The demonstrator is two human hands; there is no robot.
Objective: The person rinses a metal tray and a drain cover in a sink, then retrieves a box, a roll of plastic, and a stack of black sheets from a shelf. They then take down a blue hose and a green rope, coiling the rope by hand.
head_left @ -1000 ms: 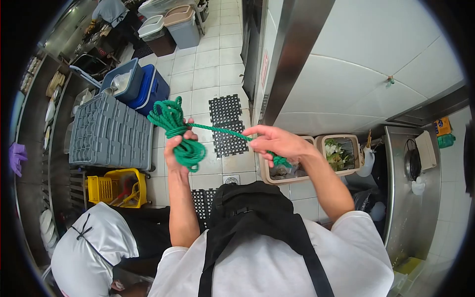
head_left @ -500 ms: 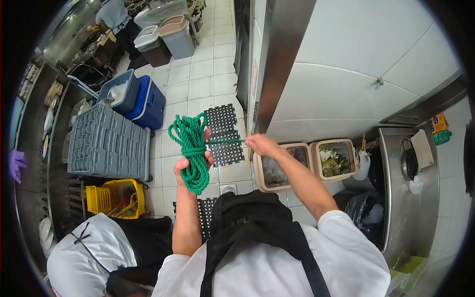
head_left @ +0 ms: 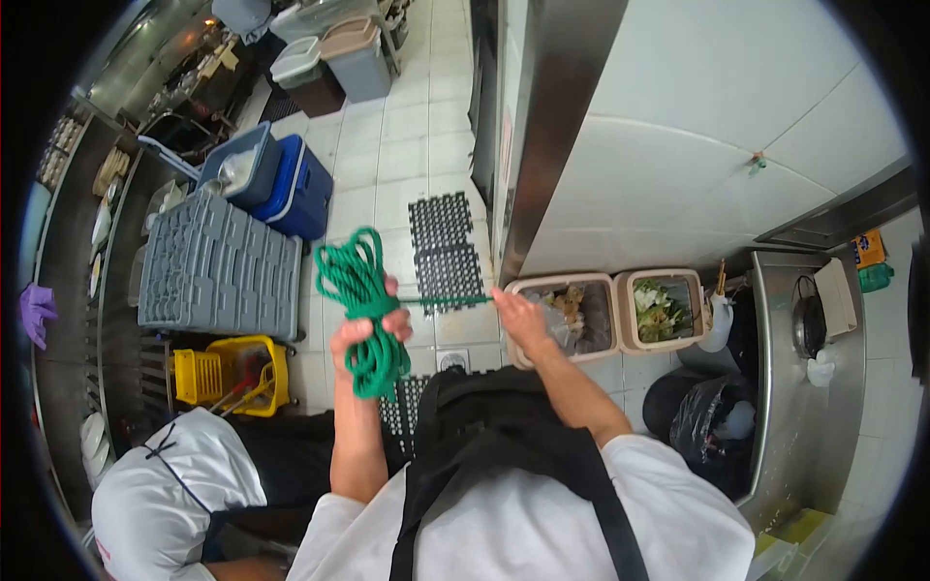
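A bundle of green rope [head_left: 354, 276] hangs in front of my chest, with turns of the same rope wrapped around its middle. My left hand [head_left: 373, 327] is closed around the lower part of the bundle, the fingers on its right side. From the bundle a single strand runs right, stretched nearly straight, to my right hand [head_left: 520, 318]. The fingers of that hand are pinched on the strand's end part, beside the rim of a beige bin.
Two beige bins [head_left: 628, 334] with food scraps stand right, near a steel counter [head_left: 809, 416]. Left are grey racks [head_left: 218, 271], a blue cooler [head_left: 300, 194] and a yellow mop bucket [head_left: 276, 378]. A co-worker [head_left: 184, 484] bends at lower left; another person [head_left: 244, 17] stands far off.
The rope bundle has tilted and shifted slightly left, and my left hand has turned with it. My right hand has moved a little right and down, still holding the strand.
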